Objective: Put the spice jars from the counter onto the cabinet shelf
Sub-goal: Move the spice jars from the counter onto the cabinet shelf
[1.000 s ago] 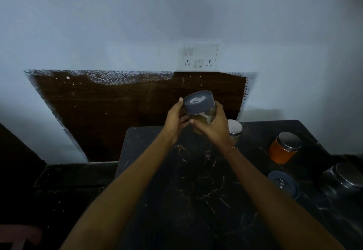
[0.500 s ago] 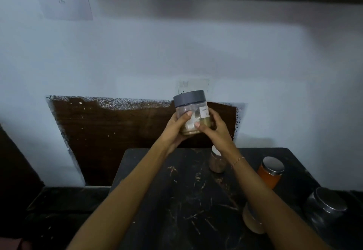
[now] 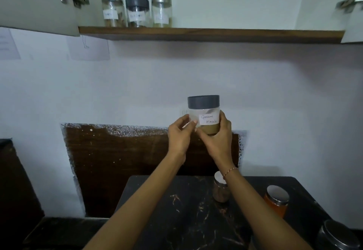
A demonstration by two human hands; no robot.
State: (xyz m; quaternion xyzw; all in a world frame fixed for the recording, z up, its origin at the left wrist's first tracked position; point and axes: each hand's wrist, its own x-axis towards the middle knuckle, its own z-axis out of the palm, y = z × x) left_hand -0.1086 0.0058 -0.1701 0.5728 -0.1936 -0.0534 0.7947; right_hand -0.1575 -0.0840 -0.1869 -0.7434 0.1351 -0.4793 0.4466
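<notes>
The cabinet shelf [image 3: 212, 33] lies well above both hands and somewhat to their left, with its doors open. Three labelled jars [image 3: 136, 11] already stand together at its left end; the board to the right of them is free, and that free part is almost straight above the hands.

The counter [image 3: 186, 210] is well below the hands. On it, below the right wrist, stands a brown jar [image 3: 221, 190], further right an orange jar [image 3: 276, 200], and a dark jar [image 3: 337, 236] at the lower right corner.

The garam masala jar [image 3: 204, 115] is upright, its long axis vertical, grey lid on top. The right hand [image 3: 218, 141] is closed around its lower right side and carries it; the left hand [image 3: 179, 135] touches its left side with the fingertips only. The coming move, I think, is a lift straight up.
</notes>
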